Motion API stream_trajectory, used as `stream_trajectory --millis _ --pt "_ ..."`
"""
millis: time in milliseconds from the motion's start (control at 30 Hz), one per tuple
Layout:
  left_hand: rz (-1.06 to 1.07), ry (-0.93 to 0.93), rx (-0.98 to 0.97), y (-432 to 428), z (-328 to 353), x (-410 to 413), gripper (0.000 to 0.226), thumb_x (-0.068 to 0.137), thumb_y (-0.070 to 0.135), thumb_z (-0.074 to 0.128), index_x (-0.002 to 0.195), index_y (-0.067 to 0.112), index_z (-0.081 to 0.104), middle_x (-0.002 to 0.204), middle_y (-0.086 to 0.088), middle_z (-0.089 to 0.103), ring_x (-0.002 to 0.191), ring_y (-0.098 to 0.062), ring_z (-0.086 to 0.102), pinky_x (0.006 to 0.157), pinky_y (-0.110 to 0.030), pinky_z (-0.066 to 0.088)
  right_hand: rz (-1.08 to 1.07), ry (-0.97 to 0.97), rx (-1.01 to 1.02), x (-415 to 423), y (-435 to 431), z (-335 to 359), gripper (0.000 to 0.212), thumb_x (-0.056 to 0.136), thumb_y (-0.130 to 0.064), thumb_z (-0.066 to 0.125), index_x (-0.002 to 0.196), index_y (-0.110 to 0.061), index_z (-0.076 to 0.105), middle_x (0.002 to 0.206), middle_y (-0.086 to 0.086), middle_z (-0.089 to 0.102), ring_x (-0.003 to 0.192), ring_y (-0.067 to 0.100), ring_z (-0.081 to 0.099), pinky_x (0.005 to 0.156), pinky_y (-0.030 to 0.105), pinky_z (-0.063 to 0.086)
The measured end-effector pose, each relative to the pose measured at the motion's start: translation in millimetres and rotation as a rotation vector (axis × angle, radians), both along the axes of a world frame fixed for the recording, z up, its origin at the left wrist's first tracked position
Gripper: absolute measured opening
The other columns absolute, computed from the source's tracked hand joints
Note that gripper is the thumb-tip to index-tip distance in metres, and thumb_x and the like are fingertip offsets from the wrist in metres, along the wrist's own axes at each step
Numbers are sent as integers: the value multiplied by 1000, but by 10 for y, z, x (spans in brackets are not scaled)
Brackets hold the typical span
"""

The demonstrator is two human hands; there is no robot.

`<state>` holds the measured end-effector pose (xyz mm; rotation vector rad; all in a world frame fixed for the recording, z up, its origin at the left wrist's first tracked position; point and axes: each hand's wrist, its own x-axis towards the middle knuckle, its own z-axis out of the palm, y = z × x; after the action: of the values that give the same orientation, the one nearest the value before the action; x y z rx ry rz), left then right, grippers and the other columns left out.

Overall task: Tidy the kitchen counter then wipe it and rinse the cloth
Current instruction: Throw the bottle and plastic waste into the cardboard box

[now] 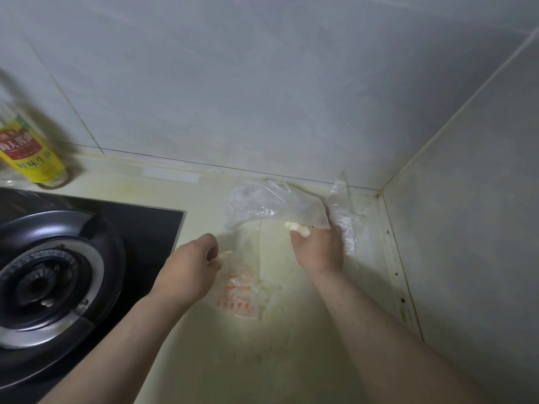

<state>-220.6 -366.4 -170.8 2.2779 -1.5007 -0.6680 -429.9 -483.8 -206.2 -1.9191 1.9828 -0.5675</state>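
At frame centre our left hand (pixel 189 266) and right hand (pixel 319 247) each pinch thin plastic bags (pixel 262 205), which could slip back onto the table (pixel 233 360).

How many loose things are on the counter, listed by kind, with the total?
Thin clear plastic bags: 2, a plain one gripped by the right hand, an orange-printed one pinched by the left hand
Yellow-labelled clear bottles: 1
Small white lumps, at the right hand's fingertips: 1
Total: 4

Pale tiled walls (pixel 262 83) meeting in a corner.
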Motion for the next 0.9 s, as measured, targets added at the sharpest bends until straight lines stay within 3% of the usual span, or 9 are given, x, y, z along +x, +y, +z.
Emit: stream_trajectory --millis 100,233,400,500,600,733,900 --pt "18 22 -14 61 46 16 23 89 23 60 76 23 42 70 3 55 67 -19 52 57 -33 45 44 33 30 -19 -65 -22 54 83 -34 69 132 -16 56 115 13 60 117 35 50 100 39 43" --pt "20 56 -32 149 158 21 22 89 24 62 75 23 45 72 3 57 68 -18 52 59 -35 48 94 80 52 -58 -155 -14 22 85 -33 59 100 -21 71 110 7 62 111 28 52 90 33 47" --pt "31 117 -81 283 370 2 22 88 22 65 74 23 48 71 4 59 67 -14 54 59 -34 48 57 -34 47 -73 -65 290 18 87 -28 61 98 -15 67 81 2 63 88 32 63 66 28 39" --pt "35 144 -111 361 527 -4 22 87 23 66 73 23 49 71 5 60 64 -12 53 54 -27 44 69 -133 64 -104 103 575 16 84 -31 60 97 -22 64 85 -4 66 84 24 63 70 34 52" --pt "21 169 -158 463 715 1 25 86 22 68 71 23 48 68 4 59 60 -11 50 51 -23 40 48 -182 70 -144 336 926 16 82 -30 61 93 -19 63 79 -3 66 74 22 63 65 37 55" --pt "16 213 -210 607 962 56 25 83 20 71 70 23 50 67 1 61 61 -12 53 50 -21 41 45 -195 115 -193 637 1345 7 81 -28 62 86 -24 63 77 -7 66 69 12 62 59 28 51" --pt "29 268 -261 843 1280 157 26 81 16 74 69 24 52 66 2 63 62 -3 55 54 -24 44 55 -206 135 -266 1022 1726 14 80 -30 63 94 -31 66 79 -13 65 67 -3 58 54 16 38"
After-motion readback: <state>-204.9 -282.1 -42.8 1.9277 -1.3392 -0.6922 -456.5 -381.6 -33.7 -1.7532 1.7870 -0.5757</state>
